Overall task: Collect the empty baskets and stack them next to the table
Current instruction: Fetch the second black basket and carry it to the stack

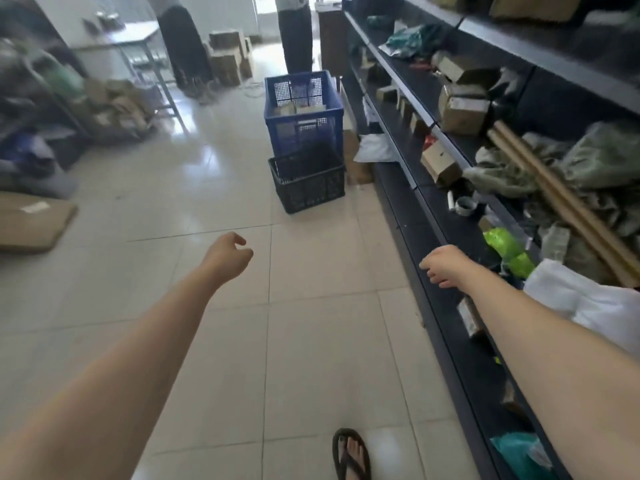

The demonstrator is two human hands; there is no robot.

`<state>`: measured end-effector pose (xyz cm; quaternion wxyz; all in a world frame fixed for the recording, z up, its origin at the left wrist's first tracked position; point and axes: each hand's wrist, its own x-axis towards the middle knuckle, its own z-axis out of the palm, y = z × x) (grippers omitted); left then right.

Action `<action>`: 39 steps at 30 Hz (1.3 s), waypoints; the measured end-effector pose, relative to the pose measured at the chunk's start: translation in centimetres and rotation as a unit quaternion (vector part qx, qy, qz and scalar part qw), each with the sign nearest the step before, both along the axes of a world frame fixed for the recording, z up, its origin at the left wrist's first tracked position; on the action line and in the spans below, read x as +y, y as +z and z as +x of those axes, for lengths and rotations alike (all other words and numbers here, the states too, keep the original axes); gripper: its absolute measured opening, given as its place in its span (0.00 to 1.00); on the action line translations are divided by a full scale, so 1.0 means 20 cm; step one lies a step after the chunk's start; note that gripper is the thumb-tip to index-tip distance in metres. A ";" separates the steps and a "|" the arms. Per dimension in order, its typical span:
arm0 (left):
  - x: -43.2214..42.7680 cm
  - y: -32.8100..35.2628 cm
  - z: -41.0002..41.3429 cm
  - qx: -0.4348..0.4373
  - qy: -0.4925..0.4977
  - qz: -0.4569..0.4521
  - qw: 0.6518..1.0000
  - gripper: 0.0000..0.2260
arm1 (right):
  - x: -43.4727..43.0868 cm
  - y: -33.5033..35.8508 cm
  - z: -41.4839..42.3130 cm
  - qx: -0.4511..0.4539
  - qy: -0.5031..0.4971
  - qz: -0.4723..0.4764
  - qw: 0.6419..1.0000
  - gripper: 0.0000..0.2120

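Note:
A low black basket (308, 183) stands on the tiled floor ahead, beside the shelving, and looks empty. Right behind it stands a taller blue basket (303, 112) with a few cardboard boxes inside. My left hand (228, 254) reaches forward over the floor, fingers loosely curled, holding nothing, well short of the black basket. My right hand (445, 266) hangs over the edge of the lower shelf, fingers apart and empty. A white table (117, 38) stands far off at the back left.
Dark shelving (415, 174) runs along the right, loaded with boxes, bags and cardboard tubes. Two people (296, 32) stand at the back. Cardboard and clutter (114, 105) pile up on the left; a flat carton (33, 221) lies on the floor. My sandalled foot (351, 453) is at the bottom.

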<state>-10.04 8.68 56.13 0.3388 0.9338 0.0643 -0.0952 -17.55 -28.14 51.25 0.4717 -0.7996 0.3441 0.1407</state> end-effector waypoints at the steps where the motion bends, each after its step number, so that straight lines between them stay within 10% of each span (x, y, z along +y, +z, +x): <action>1: -0.01 0.01 0.11 0.002 0.004 0.000 1.000 0.18 | 0.02 0.03 0.14 -0.002 0.026 -0.013 1.000 0.03; 39: -0.65 -0.62 4.50 0.183 0.099 -0.002 0.978 0.21 | -0.77 -0.41 4.85 0.118 0.147 0.001 0.982 0.09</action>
